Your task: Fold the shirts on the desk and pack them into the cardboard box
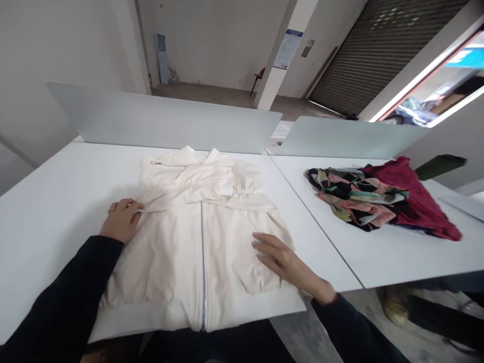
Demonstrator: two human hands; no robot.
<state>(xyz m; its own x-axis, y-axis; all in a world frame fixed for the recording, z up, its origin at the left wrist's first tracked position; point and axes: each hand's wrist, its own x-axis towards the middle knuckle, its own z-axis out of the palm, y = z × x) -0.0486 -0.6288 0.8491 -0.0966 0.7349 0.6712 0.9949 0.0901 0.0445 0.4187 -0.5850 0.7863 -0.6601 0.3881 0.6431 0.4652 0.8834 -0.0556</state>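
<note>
A cream zip-front jacket (181, 252) lies spread on the white table, its hem at the near edge. Its metal zipper (203, 262) runs down the middle, closed along the part that shows. Both sleeves (189, 184) are folded across the upper chest, below the collar. At the jacket's left edge, my left hand (123, 219) has its fingers bent and closed on the fabric; the thumb is partly hidden. My right hand (280, 259) rests on the lower right front, fingers stretched out and slightly apart, gripping nothing.
On the right-hand table lie a patterned garment (355, 194) and a crimson garment (419, 201), heaped together. Frosted divider panels (177, 123) stand along the back edge. A dark green object (440, 166) is at the far right. A seam (321, 227) separates the tables.
</note>
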